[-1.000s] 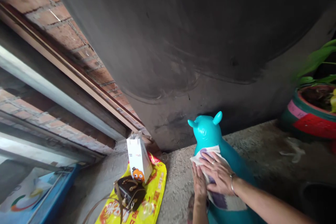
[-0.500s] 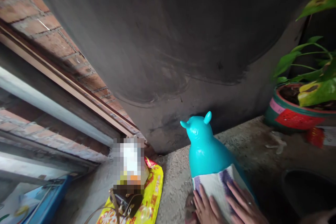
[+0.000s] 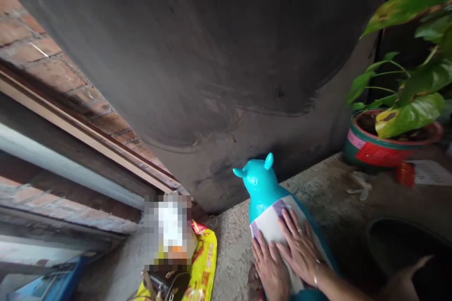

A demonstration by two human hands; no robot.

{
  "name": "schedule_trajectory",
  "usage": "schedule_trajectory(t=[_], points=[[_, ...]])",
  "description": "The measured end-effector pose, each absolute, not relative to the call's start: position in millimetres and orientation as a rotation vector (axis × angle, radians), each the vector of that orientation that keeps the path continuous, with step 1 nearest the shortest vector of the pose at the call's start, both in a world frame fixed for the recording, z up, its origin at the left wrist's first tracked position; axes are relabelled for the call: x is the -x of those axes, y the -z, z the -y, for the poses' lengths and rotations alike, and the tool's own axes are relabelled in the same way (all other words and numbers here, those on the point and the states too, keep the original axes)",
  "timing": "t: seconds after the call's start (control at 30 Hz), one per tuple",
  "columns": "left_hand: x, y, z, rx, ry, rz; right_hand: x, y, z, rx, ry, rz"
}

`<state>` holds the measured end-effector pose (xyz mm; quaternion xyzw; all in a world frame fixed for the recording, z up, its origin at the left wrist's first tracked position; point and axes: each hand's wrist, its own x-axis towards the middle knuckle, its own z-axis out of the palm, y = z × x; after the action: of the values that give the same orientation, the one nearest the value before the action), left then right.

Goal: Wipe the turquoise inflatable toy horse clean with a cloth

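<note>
Remotely, I hold the left hand and right hand flat, fingers slightly spread, likely so the cloth hugs the rounded blue toy near the dark panel.

Potted plant near a dark wall, brown handbag on yellow sheet

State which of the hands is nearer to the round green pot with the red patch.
Right. The right hand lies on the white-and-purple cloth, below and left of the pot in the picture; the left hand lies farther left.
</note>
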<state>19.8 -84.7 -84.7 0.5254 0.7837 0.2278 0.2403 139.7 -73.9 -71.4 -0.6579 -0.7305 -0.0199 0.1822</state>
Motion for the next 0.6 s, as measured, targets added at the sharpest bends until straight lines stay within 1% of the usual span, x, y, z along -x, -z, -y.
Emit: schedule_trajectory(t=[0.13, 0.23, 0.33, 0.5, 0.6], points=[[-22, 130, 137, -1.723, -0.698, -2.303, -158, 102, 152, 1.803, 0.264, 1.94], [-26, 144, 145, -1.913, -0.663, -2.356, -163, 116, 164, 1.862, 0.248, 1.824], [-32, 129, 124, -1.971, -0.556, -2.385, -170, 118, 124, 1.92, 0.037, 1.794], [-42, 83, 60, -1.99, -0.456, -2.272, -186, 97, 17, 1.886, -0.432, 1.938], [-44, 68, 33, -1.98, -0.477, -2.254, -189, 86, -23, 1.852, -0.494, 1.959]])
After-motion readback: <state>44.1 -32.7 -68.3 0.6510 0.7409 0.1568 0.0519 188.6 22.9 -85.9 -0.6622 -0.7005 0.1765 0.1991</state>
